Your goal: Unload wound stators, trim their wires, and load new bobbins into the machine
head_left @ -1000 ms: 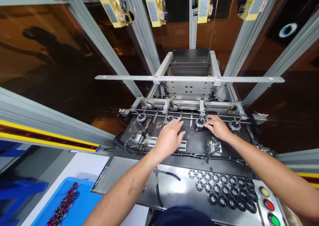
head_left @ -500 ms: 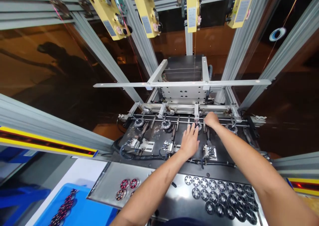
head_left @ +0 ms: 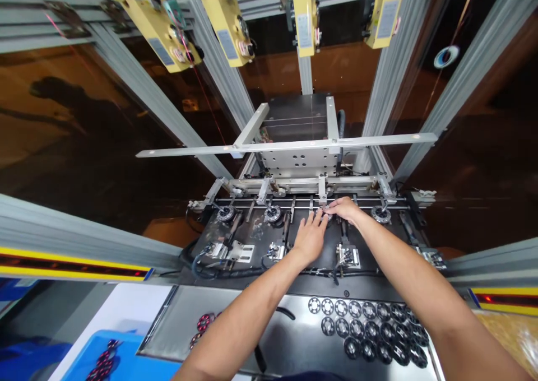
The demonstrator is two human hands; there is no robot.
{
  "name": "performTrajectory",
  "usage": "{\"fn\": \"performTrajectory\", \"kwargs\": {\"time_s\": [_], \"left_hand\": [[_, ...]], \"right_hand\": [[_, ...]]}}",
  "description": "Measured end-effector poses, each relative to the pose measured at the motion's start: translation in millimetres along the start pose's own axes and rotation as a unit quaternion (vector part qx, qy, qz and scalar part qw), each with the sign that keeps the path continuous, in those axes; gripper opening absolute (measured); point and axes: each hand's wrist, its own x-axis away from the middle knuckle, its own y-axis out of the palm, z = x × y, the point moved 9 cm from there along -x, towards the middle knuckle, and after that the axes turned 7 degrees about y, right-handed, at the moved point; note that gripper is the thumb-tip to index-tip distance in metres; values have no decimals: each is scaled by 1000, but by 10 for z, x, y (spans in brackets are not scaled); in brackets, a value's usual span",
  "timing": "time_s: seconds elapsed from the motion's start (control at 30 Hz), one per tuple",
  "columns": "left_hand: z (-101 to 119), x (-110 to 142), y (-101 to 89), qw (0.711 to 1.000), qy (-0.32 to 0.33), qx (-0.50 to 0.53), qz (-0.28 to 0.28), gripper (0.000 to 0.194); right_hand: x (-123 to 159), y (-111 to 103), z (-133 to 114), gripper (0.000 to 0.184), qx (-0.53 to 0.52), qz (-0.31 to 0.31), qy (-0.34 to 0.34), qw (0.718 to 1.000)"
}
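Both of my hands reach into a winding machine. My left hand (head_left: 310, 236) lies palm down on the black base plate (head_left: 256, 235), its fingertips at the third winding station, which the hands hide. My right hand (head_left: 345, 209) curls over that same station from the right, fingers bent and touching the part there; what it grips is hidden. Round stator cores sit on the other stations: one at the far left (head_left: 226, 214), one beside it (head_left: 272, 213), and one at the right (head_left: 381, 215).
Several bare black cores (head_left: 365, 329) lie in rows on the steel shelf in front. Red-wound cores (head_left: 204, 323) rest at the shelf's left, more in a blue tray (head_left: 105, 361). A metal crossbar (head_left: 286, 144) spans above the stations. Yellow tensioner units (head_left: 227, 17) hang overhead.
My left hand has moved right from the second station to the third. My right hand has closed in over the same station. The camera has shifted, so the view sits lower and further right.
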Motion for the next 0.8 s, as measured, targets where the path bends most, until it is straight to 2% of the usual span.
{"fn": "performTrajectory", "kwargs": {"time_s": [0.07, 0.13, 0.23, 0.33, 0.4, 0.47, 0.57, 0.67, 0.8], "left_hand": [[12, 51, -49, 1000, 10, 2, 4, 74], [50, 104, -135, 999, 28, 10, 11, 72], [221, 69, -292, 996, 85, 35, 22, 57], [539, -200, -344, 985, 165, 55, 14, 46], [781, -452, -270, 975, 217, 54, -7, 51], [985, -676, -144, 965, 256, 44, -30, 63], [1163, -870, 31, 957, 283, 22, -49, 77], [1223, -920, 129, 956, 288, 5, -57, 82], [1240, -939, 172, 958, 279, -4, -70, 81]], "right_hand": [[192, -104, -56, 30, 25, 14, -22, 999], [470, -296, -27, 28, 53, 31, -50, 997], [897, -774, 234, 22, 99, 68, -61, 991], [1072, -1338, 637, 20, 142, 130, -5, 981], [1008, -1554, 847, 22, 162, 149, 32, 975], [860, -1585, 966, 24, 171, 140, 46, 974], [657, -1467, 1049, 27, 170, 110, 45, 978], [563, -1410, 1145, 27, 167, 97, 62, 979], [447, -1470, 1292, 30, 165, 100, 111, 975]]}}
